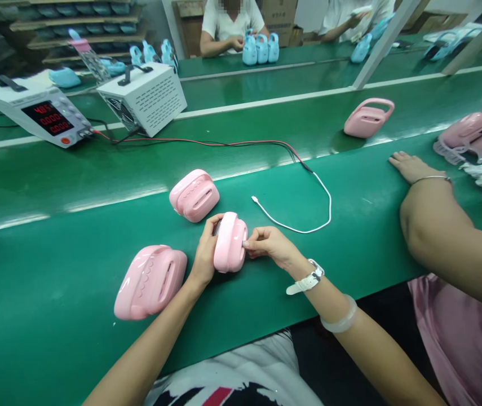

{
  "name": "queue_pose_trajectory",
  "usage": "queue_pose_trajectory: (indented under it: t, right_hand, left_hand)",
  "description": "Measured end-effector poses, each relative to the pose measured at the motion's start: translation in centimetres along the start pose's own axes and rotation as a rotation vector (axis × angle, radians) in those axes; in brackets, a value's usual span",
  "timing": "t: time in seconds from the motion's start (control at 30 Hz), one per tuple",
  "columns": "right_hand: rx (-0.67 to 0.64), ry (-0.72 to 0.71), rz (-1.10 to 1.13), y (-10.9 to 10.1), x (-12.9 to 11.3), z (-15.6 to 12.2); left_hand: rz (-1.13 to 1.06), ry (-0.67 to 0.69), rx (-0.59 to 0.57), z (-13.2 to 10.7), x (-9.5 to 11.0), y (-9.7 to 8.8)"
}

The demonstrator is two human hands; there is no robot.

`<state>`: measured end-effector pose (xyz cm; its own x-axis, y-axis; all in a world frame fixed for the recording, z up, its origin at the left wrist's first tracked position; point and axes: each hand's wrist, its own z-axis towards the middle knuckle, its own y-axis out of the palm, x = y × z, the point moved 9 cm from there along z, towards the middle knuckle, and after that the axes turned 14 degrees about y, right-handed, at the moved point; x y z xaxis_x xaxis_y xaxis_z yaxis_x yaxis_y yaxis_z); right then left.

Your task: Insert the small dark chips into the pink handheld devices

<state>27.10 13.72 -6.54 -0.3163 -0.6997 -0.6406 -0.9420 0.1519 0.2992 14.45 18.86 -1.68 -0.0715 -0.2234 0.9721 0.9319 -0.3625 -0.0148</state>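
Pink plastic this glossy could slip, so the case [227, 245] is best braced firmly, I'd judge, with pressure kept straight onto its right side. The left hand [205, 255] clamps its left side, over the green worktop [67, 248]; the right hand [272, 246] has thumb and forefinger pinched together there opposite, gripping what, if anything, I cannot tell. Beyond lies a white cable [330, 204].
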Motion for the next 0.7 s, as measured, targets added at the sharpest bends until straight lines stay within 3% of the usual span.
queue_pose_trajectory:
  t: [0.37,0.7]
  right_hand:
    - [-0.017,0.037,-0.140,0.4,-0.3,-0.1]
    - [0.040,-0.043,-0.175,0.0,0.6,0.1]
  left_hand:
    - [-0.057,-0.074,0.041,-0.1,-0.9,0.1]
    - [-0.061,0.002,0.004,0.4,-1.6,0.2]
